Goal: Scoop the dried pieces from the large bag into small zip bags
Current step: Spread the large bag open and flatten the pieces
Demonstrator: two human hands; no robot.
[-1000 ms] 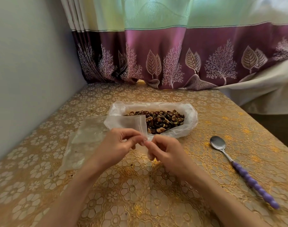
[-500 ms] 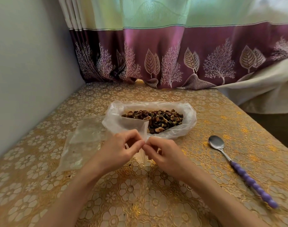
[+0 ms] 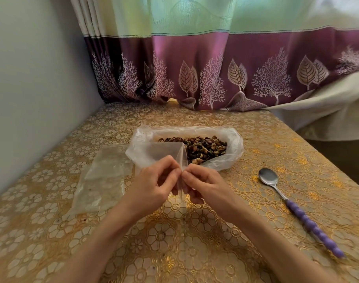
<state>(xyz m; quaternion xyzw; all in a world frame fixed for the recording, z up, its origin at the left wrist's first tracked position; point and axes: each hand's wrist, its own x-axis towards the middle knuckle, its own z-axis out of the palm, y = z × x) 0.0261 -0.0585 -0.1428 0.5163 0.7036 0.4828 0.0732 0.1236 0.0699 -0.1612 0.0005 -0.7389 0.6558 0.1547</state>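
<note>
Clearly, on the desk (image 3: pixel 256 129) the large bag (image 3: pixel 233 148) lay open, dried pieces inside. Both hands, left hand (image 3: pixel 154 184) and right hand (image 3: pixel 203 184), pinched a small zip bag (image 3: pixel 164 152), seemingly opening it; the spoon (image 3: pixel 284 199) waited.

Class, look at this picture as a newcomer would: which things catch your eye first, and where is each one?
At the centre, the left hand and right hand pinch a small clear zip bag between them. Just behind it sits the large bag of dried pieces. To the right, a spoon with a purple handle lies on the gold-patterned table.
</note>
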